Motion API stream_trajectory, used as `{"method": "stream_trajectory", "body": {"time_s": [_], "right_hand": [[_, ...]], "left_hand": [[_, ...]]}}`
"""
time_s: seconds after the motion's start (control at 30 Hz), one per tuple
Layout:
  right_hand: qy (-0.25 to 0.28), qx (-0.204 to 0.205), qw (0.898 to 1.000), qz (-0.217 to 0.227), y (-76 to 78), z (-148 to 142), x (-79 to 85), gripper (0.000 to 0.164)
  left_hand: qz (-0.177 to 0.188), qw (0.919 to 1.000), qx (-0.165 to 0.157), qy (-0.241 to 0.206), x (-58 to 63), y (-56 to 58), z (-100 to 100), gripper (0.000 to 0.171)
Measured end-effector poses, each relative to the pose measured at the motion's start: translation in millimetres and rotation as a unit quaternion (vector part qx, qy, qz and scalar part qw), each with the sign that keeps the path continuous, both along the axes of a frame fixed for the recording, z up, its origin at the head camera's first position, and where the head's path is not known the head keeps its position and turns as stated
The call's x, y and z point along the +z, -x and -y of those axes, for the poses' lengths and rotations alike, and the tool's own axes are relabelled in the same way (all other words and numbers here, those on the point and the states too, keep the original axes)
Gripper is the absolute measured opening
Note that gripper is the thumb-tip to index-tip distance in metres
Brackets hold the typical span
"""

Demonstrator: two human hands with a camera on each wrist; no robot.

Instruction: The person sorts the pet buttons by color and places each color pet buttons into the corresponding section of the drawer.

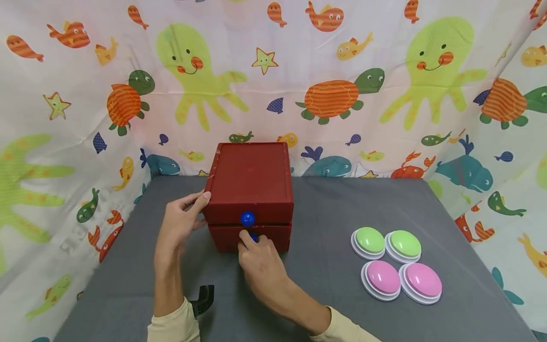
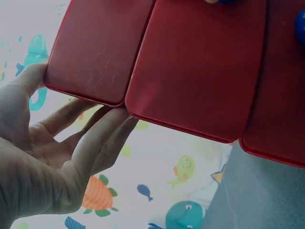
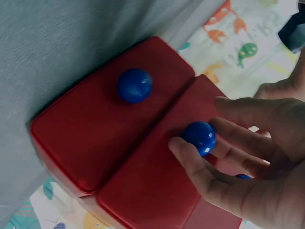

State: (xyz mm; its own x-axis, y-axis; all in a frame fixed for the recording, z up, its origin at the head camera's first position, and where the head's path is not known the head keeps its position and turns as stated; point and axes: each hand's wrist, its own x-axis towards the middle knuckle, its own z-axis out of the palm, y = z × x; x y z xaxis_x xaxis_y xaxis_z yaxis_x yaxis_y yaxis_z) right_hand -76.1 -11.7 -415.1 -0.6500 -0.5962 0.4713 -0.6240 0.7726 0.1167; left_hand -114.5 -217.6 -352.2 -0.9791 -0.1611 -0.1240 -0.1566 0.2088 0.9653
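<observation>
A dark red box [image 1: 252,173] with stacked drawer fronts and round blue knobs stands on the grey table. The upper drawer's blue knob [image 1: 248,218] shows fully in the head view. Below it, my right hand [image 1: 264,266] pinches a lower blue knob [image 3: 200,137] between thumb and fingertips, partly covering it in the head view. My left hand [image 1: 181,221] rests against the box's left side near the front corner, thumb at the top edge and fairly straight fingers along the side [image 2: 102,138]. Another blue knob [image 3: 135,86] sits on the neighbouring front in the right wrist view.
Two green domed buttons [image 1: 370,239] and two pink ones [image 1: 383,277] on white bases lie on the table at the right. Behind and beside the table hangs a white curtain [image 1: 256,99] printed with sea animals. A black wrist mount [image 1: 205,298] juts from my left wrist.
</observation>
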Motion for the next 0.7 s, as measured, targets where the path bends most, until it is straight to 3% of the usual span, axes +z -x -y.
{"method": "stream_trajectory", "body": {"time_s": [0.33, 0.53, 0.7], "right_hand": [[-0.04, 0.012, 0.993, 0.112, -33.5, -3.6, 19.8, 0.034], [-0.066, 0.016, 0.982, 0.174, -44.5, -6.3, 29.9, 0.037], [-0.081, 0.044, 0.976, 0.197, -49.0, -6.3, 33.9, 0.039]], "left_hand": [[0.002, 1.0, 0.005, 0.004, -1.8, 1.7, -0.9, 0.065], [-0.001, 0.9999, 0.005, 0.012, -1.7, 3.5, -4.7, 0.064], [-0.006, 0.9999, 0.006, 0.006, -2.6, 0.8, -1.5, 0.064]]}}
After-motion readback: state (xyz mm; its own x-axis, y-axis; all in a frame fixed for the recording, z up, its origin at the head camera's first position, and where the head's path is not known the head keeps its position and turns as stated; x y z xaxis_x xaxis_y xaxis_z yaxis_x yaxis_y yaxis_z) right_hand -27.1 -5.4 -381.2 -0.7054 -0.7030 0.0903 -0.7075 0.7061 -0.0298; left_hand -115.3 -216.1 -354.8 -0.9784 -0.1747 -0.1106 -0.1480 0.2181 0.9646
